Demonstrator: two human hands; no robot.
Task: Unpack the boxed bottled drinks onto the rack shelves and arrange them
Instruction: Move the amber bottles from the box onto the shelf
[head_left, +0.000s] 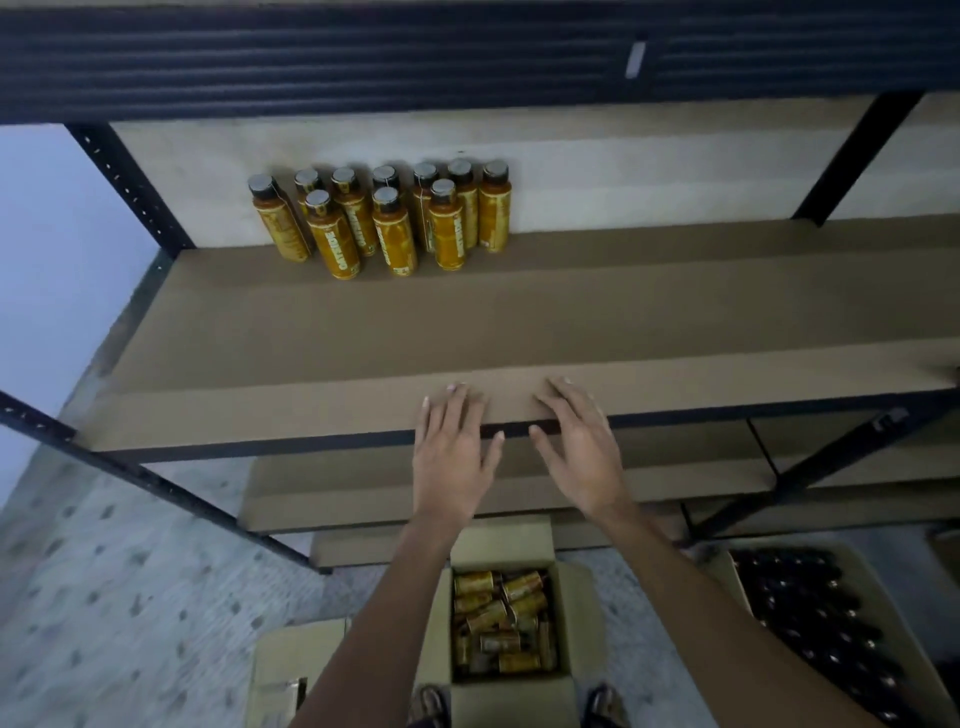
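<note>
Several yellow bottles (384, 221) with dark caps stand in two rows at the back left of the rack's brown shelf (311, 332). My left hand (454, 452) and my right hand (582, 449) hover side by side over the shelf's front edge, fingers spread, holding nothing. Below them on the floor an open cardboard box (506, 543) holds several more yellow bottles (501, 621) lying jumbled.
A second open box (930, 639) of dark-capped bottles sits on the floor at the right. A smaller carton (291, 660) lies at the lower left. The upper shelf's black beam (467, 57) overhangs. Black uprights and lower shelves frame the rack. My feet flank the box.
</note>
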